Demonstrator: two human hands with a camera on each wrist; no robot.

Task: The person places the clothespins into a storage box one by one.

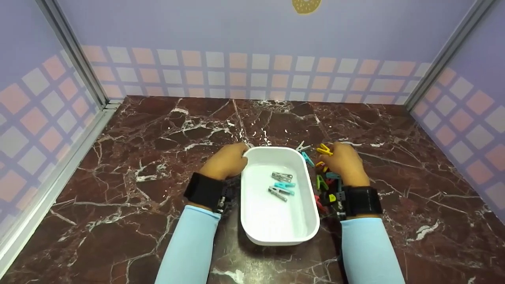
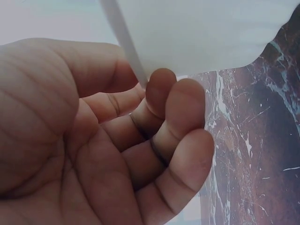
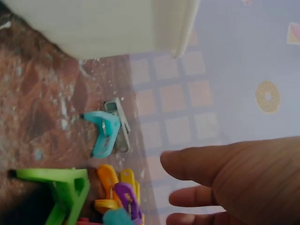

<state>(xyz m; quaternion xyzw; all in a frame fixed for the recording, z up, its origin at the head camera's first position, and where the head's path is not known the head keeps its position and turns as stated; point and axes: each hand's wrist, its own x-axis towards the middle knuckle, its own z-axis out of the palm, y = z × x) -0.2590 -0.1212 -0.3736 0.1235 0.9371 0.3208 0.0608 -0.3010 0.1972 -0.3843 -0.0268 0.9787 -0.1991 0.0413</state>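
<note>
A white plastic tub (image 1: 249,232) stands on the marble-patterned surface. My left hand (image 1: 225,161) pinches its left rim, thumb inside and curled fingers against the outer wall in the left wrist view. Inside the tub lie metal clothespins (image 1: 282,176) and light blue ones (image 1: 285,184). My right hand (image 1: 343,161) hovers beside the pile right of the tub, nearest the yellow clothespin (image 1: 324,149). In the right wrist view its thumb and fingers are extended, with nothing seen between them. A green clothespin (image 3: 58,185), a purple one (image 3: 126,198) and a blue one (image 3: 105,129) lie there.
Red clothespins (image 1: 320,204) and a black-and-yellow one (image 1: 328,197) lie partly by the right wrist. A metal clothespin (image 1: 303,147) rests past the tub's far right corner. Tiled-pattern walls (image 1: 260,75) enclose the back and sides.
</note>
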